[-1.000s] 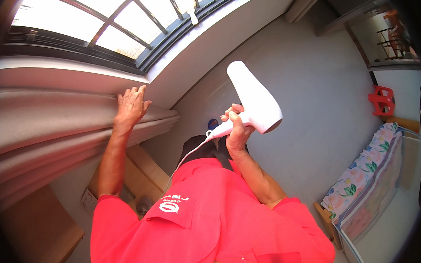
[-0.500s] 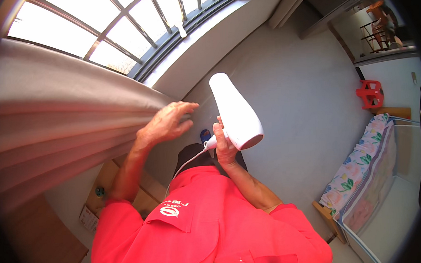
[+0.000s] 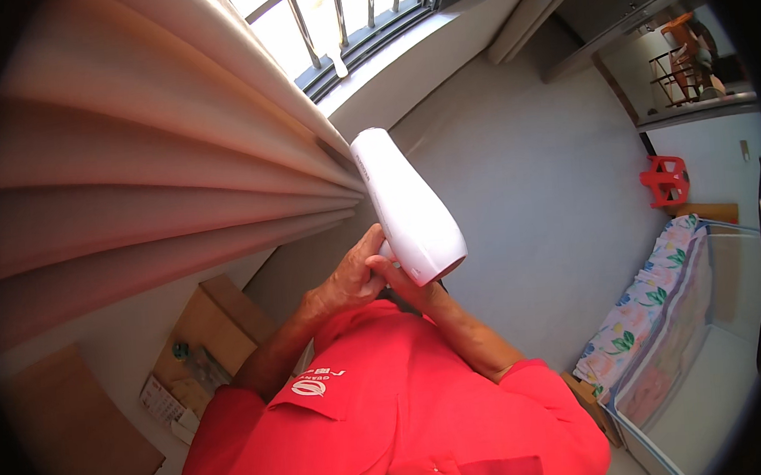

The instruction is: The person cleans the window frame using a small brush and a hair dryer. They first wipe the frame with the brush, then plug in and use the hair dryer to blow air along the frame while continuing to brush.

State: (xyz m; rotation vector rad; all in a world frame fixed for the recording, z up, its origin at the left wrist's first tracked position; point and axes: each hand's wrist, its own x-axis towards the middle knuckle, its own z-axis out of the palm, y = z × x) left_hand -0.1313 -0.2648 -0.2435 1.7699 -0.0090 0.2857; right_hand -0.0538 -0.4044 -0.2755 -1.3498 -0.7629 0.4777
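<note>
A white hair dryer (image 3: pixel 409 210) is held up in front of my red shirt, its narrow end toward the window and its wide, dark end toward the lower right. My right hand (image 3: pixel 402 284) wraps the handle, partly hidden behind the dryer body. From the left, my left hand (image 3: pixel 355 272) meets it at the handle, fingers bent against it. Both hands overlap there, so most of the handle is covered.
A pinkish curtain (image 3: pixel 175 154) hangs at the left, beside the barred window (image 3: pixel 324 23). Lower left stands a wooden cabinet (image 3: pixel 199 336) with small items. On the right are a red plastic stool (image 3: pixel 666 181) and a mesh-sided bed (image 3: pixel 704 392) with a floral cloth (image 3: pixel 642 304).
My left hand has come down from above to the dryer's handle. The dryer has shifted slightly left. The curtain now covers more of the window.
</note>
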